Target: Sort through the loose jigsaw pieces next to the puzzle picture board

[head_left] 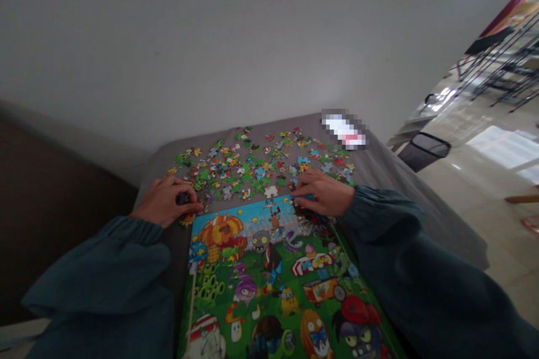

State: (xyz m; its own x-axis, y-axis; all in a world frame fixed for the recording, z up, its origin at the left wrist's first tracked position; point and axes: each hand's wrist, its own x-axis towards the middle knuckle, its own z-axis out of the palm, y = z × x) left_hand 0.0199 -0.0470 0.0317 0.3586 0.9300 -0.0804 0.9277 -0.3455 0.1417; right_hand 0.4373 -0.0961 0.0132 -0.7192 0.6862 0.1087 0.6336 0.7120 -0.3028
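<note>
A large jigsaw puzzle (278, 286) lies in front of me, showing cartoon plants and zombies on a green lawn under a strip of blue sky. My left hand (166, 199) is beside its upper left corner, finger and thumb closed around a small dark puzzle piece (183, 198). At the upper right of the picture, my right hand (320, 190) rests with bent fingers, the thumb and fingertips close together at the top edge. What those fingertips hold, if anything, is hidden. A pale puzzle piece (272, 192) lies just beyond that edge, between my hands.
Many loose puzzle pieces (252, 165) are scattered over the grey cloth (400, 202) beyond the picture. A pixelated bright object (345, 130) lies at the far right corner. A white wall (252, 39) rises behind; black-framed racks (505, 61) stand on the tiled floor at right.
</note>
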